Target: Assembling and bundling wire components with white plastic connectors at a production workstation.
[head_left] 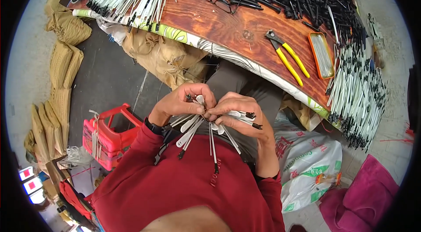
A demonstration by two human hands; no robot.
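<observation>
A bunch of white cable sleeves [195, 129] with black tips is held just below the near edge of the wooden table [228, 25]. The left hand [184, 100] is closed around the bunch's upper ends; the right hand [239, 111] is curled shut on a few sleeves that lie crosswise, black tips toward the right. The step is best done with the ends kept pinched together. Most long axes fan downward, toward the body. On the table lie yellow-handled pliers [287, 56].
</observation>
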